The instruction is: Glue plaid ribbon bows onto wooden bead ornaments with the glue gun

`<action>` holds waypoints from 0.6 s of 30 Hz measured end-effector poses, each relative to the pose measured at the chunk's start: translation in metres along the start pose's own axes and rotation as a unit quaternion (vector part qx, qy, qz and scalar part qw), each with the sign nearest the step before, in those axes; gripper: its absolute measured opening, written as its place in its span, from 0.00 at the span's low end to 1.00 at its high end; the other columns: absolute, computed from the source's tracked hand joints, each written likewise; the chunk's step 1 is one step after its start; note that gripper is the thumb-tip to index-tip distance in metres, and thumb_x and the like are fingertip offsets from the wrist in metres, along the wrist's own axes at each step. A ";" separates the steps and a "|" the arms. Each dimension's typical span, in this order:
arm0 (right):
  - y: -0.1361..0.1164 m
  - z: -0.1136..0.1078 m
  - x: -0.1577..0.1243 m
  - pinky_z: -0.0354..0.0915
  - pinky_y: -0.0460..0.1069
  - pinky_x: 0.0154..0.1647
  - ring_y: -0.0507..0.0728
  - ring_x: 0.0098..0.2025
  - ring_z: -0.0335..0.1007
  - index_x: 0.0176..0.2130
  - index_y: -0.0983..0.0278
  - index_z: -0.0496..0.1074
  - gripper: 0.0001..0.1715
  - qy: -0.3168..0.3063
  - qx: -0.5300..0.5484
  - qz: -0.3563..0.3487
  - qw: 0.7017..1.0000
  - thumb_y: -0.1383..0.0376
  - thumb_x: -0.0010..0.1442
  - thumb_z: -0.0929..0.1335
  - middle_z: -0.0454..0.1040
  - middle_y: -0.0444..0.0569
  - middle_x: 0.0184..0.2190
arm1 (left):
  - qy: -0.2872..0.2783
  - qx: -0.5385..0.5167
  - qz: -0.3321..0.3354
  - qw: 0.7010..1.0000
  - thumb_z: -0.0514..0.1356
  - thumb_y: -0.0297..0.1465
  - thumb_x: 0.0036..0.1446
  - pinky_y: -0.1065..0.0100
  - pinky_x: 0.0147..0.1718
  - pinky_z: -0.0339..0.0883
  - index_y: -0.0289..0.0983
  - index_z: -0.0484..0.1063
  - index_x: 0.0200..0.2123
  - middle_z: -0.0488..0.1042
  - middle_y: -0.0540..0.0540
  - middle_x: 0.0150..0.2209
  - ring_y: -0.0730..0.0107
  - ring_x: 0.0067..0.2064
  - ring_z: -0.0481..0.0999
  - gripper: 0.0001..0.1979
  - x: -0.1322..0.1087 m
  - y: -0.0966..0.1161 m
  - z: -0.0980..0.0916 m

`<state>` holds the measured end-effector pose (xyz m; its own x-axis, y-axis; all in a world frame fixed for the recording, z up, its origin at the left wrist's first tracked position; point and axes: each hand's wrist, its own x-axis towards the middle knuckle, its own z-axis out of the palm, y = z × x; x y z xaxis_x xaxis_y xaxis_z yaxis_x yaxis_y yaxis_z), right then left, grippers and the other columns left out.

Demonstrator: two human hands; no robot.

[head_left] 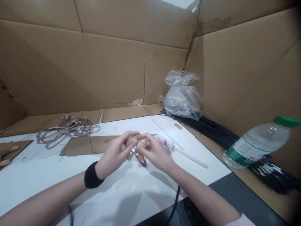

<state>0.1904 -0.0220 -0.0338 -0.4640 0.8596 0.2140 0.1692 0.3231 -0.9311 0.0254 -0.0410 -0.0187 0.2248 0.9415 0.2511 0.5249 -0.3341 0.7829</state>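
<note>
Over the white table, my left hand (118, 146) pinches a beige rounded piece (132, 140) between thumb and fingers. My right hand (154, 149) grips a second beige rounded piece (141, 144) right beside it; whether the two are joined I cannot tell. Just below the fingertips lies a small tool with a red end (142, 162), its metal part partly hidden. Small tan round bits show close to it. Behind my right hand is a white object with a red mark (166, 144), and a pale stick (191, 157) extends from it.
A cardboard strip (80, 146) and tangled printed ribbon (68, 130) lie to the left. Tan beads (178, 126) and a thin clear stick (166, 134) are farther back. Along the right are a plastic bag (182, 99), black rods (211, 128) and a water bottle (256, 144). Cardboard walls (105, 69) enclose the table.
</note>
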 end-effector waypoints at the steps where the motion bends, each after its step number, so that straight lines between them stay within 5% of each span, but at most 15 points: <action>1: 0.000 0.000 0.000 0.61 0.43 0.22 0.49 0.19 0.66 0.42 0.61 0.61 0.10 -0.008 -0.027 -0.005 1.000 0.63 0.58 0.62 0.66 0.38 0.21 | 0.008 0.002 -0.002 1.000 0.51 0.36 0.57 0.72 0.24 0.61 0.41 0.63 0.47 0.72 0.48 0.33 0.70 0.28 0.70 0.15 -0.001 -0.002 0.002; 4: 0.002 -0.001 0.002 0.60 0.43 0.23 0.49 0.21 0.66 0.40 0.61 0.65 0.10 -0.027 -0.190 -0.047 0.980 0.65 0.63 0.57 0.69 0.40 0.23 | 0.019 0.010 -0.011 1.000 0.52 0.36 0.56 0.71 0.27 0.61 0.40 0.65 0.43 0.70 0.48 0.31 0.68 0.30 0.70 0.12 -0.003 -0.011 0.003; 8: 0.007 0.003 0.007 0.57 0.45 0.27 0.53 0.28 0.68 0.31 0.65 0.67 0.13 -0.027 -0.394 -0.089 0.914 0.69 0.62 0.57 0.70 0.47 0.25 | -0.004 0.005 -0.041 0.999 0.53 0.36 0.54 0.70 0.27 0.60 0.39 0.66 0.40 0.67 0.50 0.26 0.68 0.29 0.68 0.11 -0.004 -0.024 0.001; 14: 0.001 0.010 0.014 0.49 0.46 0.22 0.52 0.25 0.65 0.34 0.65 0.66 0.09 -0.038 -0.465 -0.051 0.883 0.71 0.61 0.58 0.68 0.50 0.33 | -0.055 0.014 -0.104 0.993 0.53 0.33 0.52 0.71 0.25 0.58 0.38 0.67 0.40 0.63 0.53 0.21 0.70 0.25 0.65 0.11 -0.003 -0.039 0.002; 18: -0.001 0.011 0.017 0.51 0.46 0.25 0.53 0.27 0.65 0.31 0.64 0.63 0.10 -0.049 -0.397 -0.013 0.917 0.68 0.62 0.57 0.68 0.47 0.28 | -0.097 0.044 -0.085 0.991 0.50 0.32 0.55 0.70 0.24 0.57 0.41 0.69 0.38 0.65 0.52 0.21 0.69 0.24 0.64 0.11 -0.005 -0.048 0.007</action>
<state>0.1723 -0.0118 -0.0325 -0.5470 0.8200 0.1688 0.7175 0.5630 -0.4101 0.0050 -0.0303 -0.0617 0.2762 0.9611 -0.0010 0.6359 -0.1820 0.7500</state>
